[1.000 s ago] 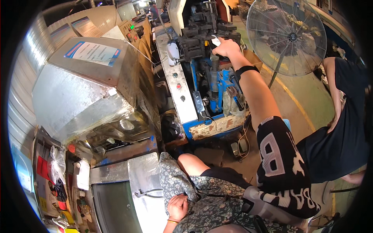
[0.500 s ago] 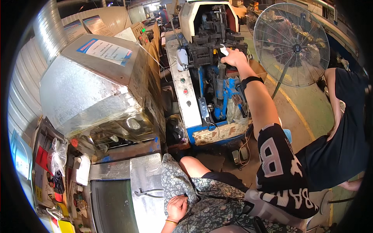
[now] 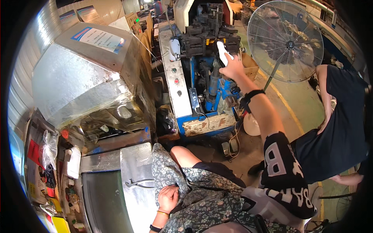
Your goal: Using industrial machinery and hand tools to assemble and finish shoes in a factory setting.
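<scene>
My right hand (image 3: 232, 68), at the end of an outstretched arm with a black band, grips a long, narrow white piece (image 3: 223, 53) with a rounded end. I cannot make out exactly what the piece is. It is held tilted, just in front of the dark metal clamps (image 3: 194, 43) of a blue and white machine (image 3: 173, 95). My left hand (image 3: 168, 197) rests on the flowered apron (image 3: 167, 167) over my lap, fingers curled together and nothing visible in them. Near it, a pair of pincers (image 3: 139, 183) lies on a shiny metal plate (image 3: 136, 202).
To the left stands a large metal-hooded machine (image 3: 74, 81). A big standing fan (image 3: 285, 42) is at the right, with a person in dark clothes (image 3: 334, 124) beside it. A carton (image 3: 249, 64) sits behind my right forearm. A foot pedal (image 3: 229, 146) and cable lie on the floor.
My right hand has drawn back slightly from the clamps, and the white piece now shows at nearly full length. The whole view has shifted a little. My left hand stays on the apron.
</scene>
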A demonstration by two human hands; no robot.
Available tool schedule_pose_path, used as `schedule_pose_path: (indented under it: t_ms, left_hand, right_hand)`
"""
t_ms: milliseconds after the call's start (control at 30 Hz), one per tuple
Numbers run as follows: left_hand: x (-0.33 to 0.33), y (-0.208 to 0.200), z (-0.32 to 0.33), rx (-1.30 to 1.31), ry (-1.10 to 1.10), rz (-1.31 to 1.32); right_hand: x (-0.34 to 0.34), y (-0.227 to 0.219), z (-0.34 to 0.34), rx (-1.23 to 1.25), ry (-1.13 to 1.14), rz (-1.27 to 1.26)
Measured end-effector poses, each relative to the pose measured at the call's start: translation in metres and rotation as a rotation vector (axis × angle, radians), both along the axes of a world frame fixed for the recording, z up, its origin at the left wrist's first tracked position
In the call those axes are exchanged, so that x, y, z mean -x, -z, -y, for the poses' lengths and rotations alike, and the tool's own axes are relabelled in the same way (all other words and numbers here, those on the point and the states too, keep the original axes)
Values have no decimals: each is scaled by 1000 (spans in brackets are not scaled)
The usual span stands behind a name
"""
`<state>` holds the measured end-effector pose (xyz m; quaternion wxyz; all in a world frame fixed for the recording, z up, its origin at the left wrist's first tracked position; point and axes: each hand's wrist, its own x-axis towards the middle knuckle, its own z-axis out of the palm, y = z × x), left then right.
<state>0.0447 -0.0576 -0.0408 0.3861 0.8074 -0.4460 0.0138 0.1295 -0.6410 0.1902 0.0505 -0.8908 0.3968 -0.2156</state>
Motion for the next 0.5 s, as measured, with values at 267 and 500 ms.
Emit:
schedule_pose_path:
  t_ms: [267, 500]
  left_hand:
    - [-4, -9, -8, 102, -48, -715]
    - [-51, -80, 78, 754, -95, -953]
  right_hand:
    - [60, 63, -62, 354, -343, 383]
    - [117, 113, -286, -165, -987, 724]
